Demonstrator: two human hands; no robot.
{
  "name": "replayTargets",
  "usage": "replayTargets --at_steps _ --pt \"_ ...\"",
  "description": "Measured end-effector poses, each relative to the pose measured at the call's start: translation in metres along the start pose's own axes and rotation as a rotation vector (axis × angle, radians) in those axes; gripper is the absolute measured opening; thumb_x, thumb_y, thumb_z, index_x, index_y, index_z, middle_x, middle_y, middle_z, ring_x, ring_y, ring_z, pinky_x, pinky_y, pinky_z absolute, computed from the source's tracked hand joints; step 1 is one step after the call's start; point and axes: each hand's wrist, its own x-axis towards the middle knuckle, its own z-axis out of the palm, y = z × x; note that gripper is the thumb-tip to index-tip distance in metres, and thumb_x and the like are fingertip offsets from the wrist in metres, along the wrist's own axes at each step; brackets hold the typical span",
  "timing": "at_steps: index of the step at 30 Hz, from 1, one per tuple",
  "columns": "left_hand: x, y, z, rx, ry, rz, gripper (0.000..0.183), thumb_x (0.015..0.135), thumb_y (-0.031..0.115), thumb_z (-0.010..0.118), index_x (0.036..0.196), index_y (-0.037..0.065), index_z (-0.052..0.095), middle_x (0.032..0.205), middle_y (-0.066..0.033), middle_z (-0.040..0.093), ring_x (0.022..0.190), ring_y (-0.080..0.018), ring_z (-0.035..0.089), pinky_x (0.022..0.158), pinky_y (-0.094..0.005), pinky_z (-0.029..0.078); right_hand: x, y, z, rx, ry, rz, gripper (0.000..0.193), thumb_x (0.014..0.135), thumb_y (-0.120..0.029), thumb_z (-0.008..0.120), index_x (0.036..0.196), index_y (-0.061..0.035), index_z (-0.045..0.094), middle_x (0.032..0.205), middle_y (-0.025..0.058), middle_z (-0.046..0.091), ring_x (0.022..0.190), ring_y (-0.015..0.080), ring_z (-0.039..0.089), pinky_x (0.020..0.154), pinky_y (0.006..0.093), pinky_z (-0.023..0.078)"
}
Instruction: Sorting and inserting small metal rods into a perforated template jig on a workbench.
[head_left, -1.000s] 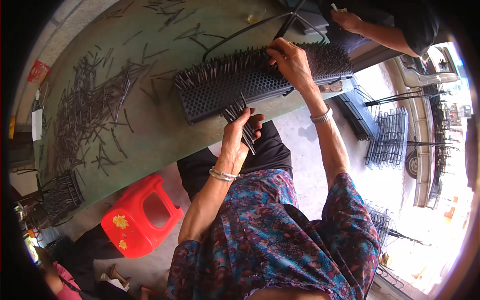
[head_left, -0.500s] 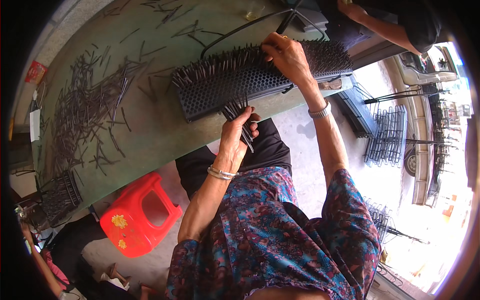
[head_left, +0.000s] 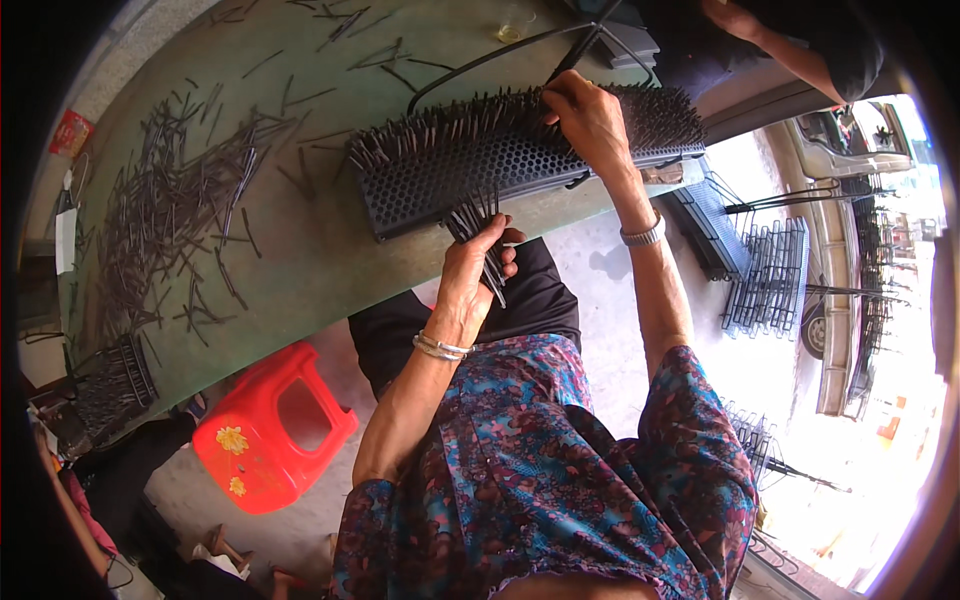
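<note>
A long dark rack (head_left: 400, 198) with rows of round holes lies along the table's near edge. Thin dark sticks (head_left: 430, 132) stand upright in its far rows and across its right end, while holes at the near left show bare. My left hand (head_left: 478, 262) is closed round a bundle of the same dark sticks (head_left: 474, 216), just in front of the rack. Over the rack's standing sticks, my right hand (head_left: 590, 118) has its thumb and fingers pinched together. Whatever lies between those fingertips is too small or hidden to make out.
Loose dark sticks (head_left: 180, 200) lie heaped on the green table (head_left: 300, 290) at left. A red plastic stool (head_left: 265, 430) stands below the edge. Wire racks (head_left: 765, 270) rest on the floor at right. Another person's hand (head_left: 732, 18) shows at top right; a small glass (head_left: 510, 30) stands behind.
My right hand has shifted slightly right and down along the rack, fingers still pinched. My left hand keeps its bundle almost in place. The other person's hand has moved a little right.
</note>
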Motion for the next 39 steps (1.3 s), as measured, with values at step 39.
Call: replayTargets --at_steps 39 --pt "0.003 -0.007 0.001 0.046 -0.029 0.029 0.014 0.091 0.018 0.066 0.095 0.005 0.063 0.078 -0.0088 0.066 0.062 -0.0150 0.060 0.053 -0.0282 0.048 -0.036 -0.006 0.006 0.072 0.170 -0.055 0.008 0.090 -0.003 0.060 0.098 -0.0011 0.062 0.082 0.0103 0.064 0.074 0.0162 0.068 0.062 0.0267 0.050"
